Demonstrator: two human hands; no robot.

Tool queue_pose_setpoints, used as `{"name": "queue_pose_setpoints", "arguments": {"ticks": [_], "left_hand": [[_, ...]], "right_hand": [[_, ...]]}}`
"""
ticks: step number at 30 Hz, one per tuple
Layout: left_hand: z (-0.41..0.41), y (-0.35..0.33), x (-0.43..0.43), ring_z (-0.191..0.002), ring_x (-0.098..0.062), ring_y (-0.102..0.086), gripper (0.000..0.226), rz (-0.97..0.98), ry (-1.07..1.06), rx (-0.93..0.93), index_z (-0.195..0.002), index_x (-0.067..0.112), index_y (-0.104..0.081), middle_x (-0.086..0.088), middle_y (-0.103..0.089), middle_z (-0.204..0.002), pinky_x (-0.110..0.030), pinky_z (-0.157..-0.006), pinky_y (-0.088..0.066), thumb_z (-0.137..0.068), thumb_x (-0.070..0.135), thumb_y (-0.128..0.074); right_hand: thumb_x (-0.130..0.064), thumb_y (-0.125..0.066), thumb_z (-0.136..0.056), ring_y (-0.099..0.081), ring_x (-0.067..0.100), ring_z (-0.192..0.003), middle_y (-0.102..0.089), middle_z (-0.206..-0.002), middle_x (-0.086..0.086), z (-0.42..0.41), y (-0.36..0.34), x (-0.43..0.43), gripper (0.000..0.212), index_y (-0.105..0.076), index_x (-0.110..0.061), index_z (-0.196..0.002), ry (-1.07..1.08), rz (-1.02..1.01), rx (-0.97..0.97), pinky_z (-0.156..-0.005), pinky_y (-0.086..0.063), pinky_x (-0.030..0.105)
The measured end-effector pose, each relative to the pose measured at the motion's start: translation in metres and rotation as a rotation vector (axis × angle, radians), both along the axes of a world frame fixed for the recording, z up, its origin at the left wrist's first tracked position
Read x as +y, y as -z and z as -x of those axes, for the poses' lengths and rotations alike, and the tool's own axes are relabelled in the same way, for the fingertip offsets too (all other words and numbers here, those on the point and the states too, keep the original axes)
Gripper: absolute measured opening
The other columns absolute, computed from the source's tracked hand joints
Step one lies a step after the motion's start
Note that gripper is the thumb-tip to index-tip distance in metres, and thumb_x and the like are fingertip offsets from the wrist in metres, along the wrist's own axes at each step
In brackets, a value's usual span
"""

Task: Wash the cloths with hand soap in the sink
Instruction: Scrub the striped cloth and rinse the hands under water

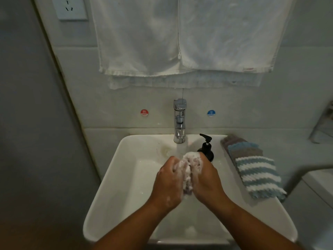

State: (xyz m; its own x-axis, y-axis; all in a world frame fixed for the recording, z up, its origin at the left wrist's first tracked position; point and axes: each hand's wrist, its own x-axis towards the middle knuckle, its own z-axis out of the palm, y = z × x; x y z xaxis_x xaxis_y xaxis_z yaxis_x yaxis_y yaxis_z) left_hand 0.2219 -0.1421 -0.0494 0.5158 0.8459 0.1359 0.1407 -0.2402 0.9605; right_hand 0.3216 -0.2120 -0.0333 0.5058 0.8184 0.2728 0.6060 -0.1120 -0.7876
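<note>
Over the white sink [115,177], a bunched cloth [189,168] covered in white soap foam is squeezed between both hands. My left hand [168,184] grips its left side and my right hand [207,179] grips its right side, fingers curled into the lather. Water runs from the chrome tap [179,121] down onto the top of the cloth. A black pump bottle of hand soap [206,147] stands on the sink's back rim, just behind my right hand. Several folded cloths [255,170], striped blue and white on top, lie on the right rim.
Two white towels [180,37] hang on the wall above the tap. Red hot and blue cold stickers flank the tap. A wall socket [71,8] sits at the upper left. A metal rack [322,127] is on the right wall.
</note>
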Motion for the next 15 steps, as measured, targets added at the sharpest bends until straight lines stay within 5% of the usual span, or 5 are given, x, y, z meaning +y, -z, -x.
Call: {"name": "queue_pose_setpoints", "arguments": {"ticks": [2, 4, 8, 11, 15], "left_hand": [[0.004, 0.003, 0.01, -0.087, -0.017, -0.072, 0.04, 0.008, -0.005, -0.038, -0.104, 0.031, -0.056, 0.001, -0.07, -0.097, -0.045, -0.074, -0.063, -0.082, 0.063, -0.059], [0.006, 0.006, 0.019, -0.091, -0.016, -0.071, 0.052, 0.065, 0.055, -0.085, -0.115, 0.032, -0.056, 0.0, -0.07, -0.105, -0.038, -0.076, -0.063, -0.073, 0.058, -0.071], [-0.002, 0.009, 0.033, -0.085, -0.021, -0.071, 0.034, 0.192, 0.133, -0.152, -0.11, 0.031, -0.064, -0.009, -0.071, -0.104, -0.031, -0.063, -0.058, -0.08, 0.022, -0.077], [-0.009, 0.01, 0.04, -0.073, -0.016, -0.066, 0.026, 0.147, 0.073, -0.105, -0.1, 0.034, -0.067, -0.007, -0.071, -0.097, -0.028, -0.055, -0.053, -0.077, 0.025, -0.077], [-0.016, 0.014, 0.052, -0.093, -0.019, -0.068, 0.026, 0.148, 0.017, -0.034, -0.107, 0.031, -0.062, -0.001, -0.067, -0.107, -0.031, -0.07, -0.061, -0.087, 0.021, -0.075]], "right_hand": [[-0.014, -0.052, -0.102, -0.061, -0.009, -0.069, -0.063, -0.084, -0.004, 0.003, -0.006, -0.002, 0.01, -0.059, -0.017, -0.095, -0.022, -0.158, 0.221, -0.059, -0.044, 0.007], [-0.014, -0.046, -0.105, -0.064, -0.009, -0.073, -0.065, -0.093, 0.002, 0.001, -0.008, -0.002, 0.015, -0.059, -0.008, -0.11, -0.046, -0.213, 0.342, -0.059, -0.046, 0.007], [-0.024, -0.047, -0.105, -0.064, -0.009, -0.083, -0.067, -0.095, -0.008, -0.008, 0.005, 0.001, 0.014, -0.059, -0.02, -0.111, -0.06, -0.08, 0.165, -0.064, -0.046, 0.007], [-0.034, -0.057, -0.1, -0.061, 0.001, -0.072, -0.062, -0.082, -0.009, -0.021, 0.008, 0.006, 0.009, -0.053, -0.033, -0.092, 0.12, -0.016, -0.135, -0.058, -0.042, 0.011], [-0.036, -0.069, -0.093, -0.057, 0.001, -0.074, -0.058, -0.088, -0.01, -0.034, -0.017, 0.02, 0.018, -0.051, -0.031, -0.096, 0.182, -0.187, -0.305, -0.062, -0.04, 0.01]]}}
